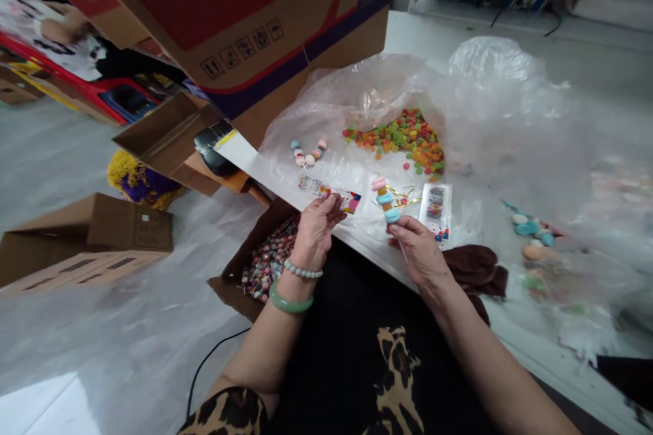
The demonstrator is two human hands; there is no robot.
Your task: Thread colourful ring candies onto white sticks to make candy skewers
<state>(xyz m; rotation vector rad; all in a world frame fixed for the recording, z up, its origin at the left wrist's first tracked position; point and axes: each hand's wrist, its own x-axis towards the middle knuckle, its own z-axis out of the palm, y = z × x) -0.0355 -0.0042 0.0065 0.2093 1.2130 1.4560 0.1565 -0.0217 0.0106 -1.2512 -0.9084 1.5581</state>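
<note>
Between thumb and fingers, my left hand [317,224] pinches a clear printed packet [352,201] above the table's near edge. My right hand [418,245] holds the lower end of a stack of pink, orange and light-blue pieces [384,200], which stands nearly upright. Gold twist ties [405,196] lie just behind that stack. To the right rests a white printed card pack [436,207]. A curved string of pink, blue and white pieces [307,155] lies behind my left hand. Farther back, many green, orange and red pieces [408,139] are heaped on clear plastic.
A large cardboard box [245,7] stands at the back left of the table [541,346]. Below the near edge, an open carton [229,285] holds many strung pieces. Brown gloves [474,268] and plastic bags [525,122] lie right. Another person's hand [64,28] shows far left.
</note>
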